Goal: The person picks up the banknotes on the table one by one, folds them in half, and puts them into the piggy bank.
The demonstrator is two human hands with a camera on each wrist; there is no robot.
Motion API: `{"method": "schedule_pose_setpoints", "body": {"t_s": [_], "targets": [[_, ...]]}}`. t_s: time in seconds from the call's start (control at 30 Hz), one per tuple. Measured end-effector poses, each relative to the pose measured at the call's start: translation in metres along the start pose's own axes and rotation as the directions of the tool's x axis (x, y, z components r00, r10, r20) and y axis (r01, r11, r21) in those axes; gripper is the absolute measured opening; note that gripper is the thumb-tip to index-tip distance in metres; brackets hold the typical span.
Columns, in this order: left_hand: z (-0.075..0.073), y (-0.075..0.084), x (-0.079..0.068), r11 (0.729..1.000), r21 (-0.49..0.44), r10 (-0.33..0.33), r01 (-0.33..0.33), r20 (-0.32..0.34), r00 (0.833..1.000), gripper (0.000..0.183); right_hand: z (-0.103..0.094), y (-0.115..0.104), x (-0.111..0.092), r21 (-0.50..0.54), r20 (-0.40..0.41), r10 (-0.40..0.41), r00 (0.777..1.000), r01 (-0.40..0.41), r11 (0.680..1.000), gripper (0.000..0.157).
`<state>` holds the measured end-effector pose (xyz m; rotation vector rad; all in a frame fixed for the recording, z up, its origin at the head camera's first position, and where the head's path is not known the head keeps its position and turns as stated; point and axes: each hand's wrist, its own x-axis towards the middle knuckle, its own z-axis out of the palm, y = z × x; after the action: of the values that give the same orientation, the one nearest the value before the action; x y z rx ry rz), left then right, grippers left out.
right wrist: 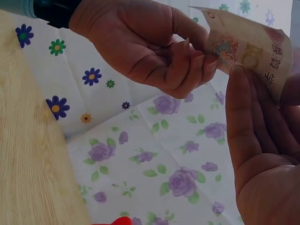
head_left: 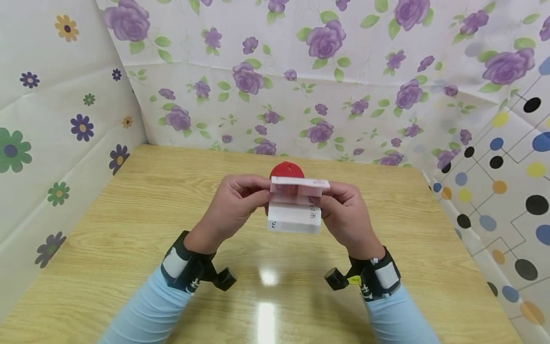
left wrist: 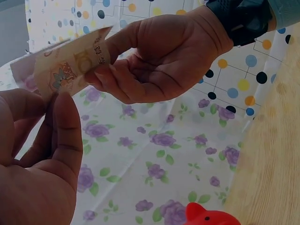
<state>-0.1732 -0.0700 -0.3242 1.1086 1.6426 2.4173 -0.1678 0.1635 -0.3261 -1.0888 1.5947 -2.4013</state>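
A creased paper banknote (head_left: 294, 215), marked with a 10 and printed characters, is held up above the table between both hands. My left hand (head_left: 234, 203) pinches its left side between thumb and fingers. The right side is pinched by my right hand (head_left: 349, 212). In the head view the note bends into folds, its upper strip standing up. The note's printed face (left wrist: 84, 58) shows in the left wrist view. Behind it is a red piggy bank (head_left: 287, 168) with a slot on top, partly hidden by the note. Its red ear and eye (left wrist: 211, 217) show at the left wrist view's bottom edge.
The wooden table (head_left: 172, 191) extends around both arms. A flower-print sheet (head_left: 275, 95) hangs along the back edge, with patterned sheets at the left (head_left: 56, 119) and right (head_left: 507, 200). Black wrist mounts (head_left: 189, 267) sit over light blue sleeves (head_left: 148, 306).
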Motion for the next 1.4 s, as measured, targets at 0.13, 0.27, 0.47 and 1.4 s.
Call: {"method": "schedule_pose_setpoints", "body": {"t_s": [0.13,0.27,0.47,1.4], "targets": [[0.002,0.002,-0.001,1.0,0.029,0.001,-0.001,0.005,1.0,0.019,0.003,-0.003,0.0,-0.039,0.005,-0.032,0.999,0.032,0.999,0.028],[0.004,0.003,-0.001,0.999,0.036,0.018,-0.018,0.005,1.0,0.02,0.007,-0.004,0.0,-0.081,0.006,-0.087,0.996,0.087,0.993,0.035],[0.007,0.004,-0.002,0.982,0.184,0.057,-0.049,-0.04,0.998,0.014,0.008,-0.002,0.0,-0.169,-0.019,-0.11,0.994,0.105,0.98,0.027],[0.03,0.026,-0.003,0.915,0.393,0.121,-0.088,-0.06,0.991,0.017,0.028,-0.022,0.003,-0.535,-0.054,-0.095,0.994,0.051,0.843,0.015]]}}
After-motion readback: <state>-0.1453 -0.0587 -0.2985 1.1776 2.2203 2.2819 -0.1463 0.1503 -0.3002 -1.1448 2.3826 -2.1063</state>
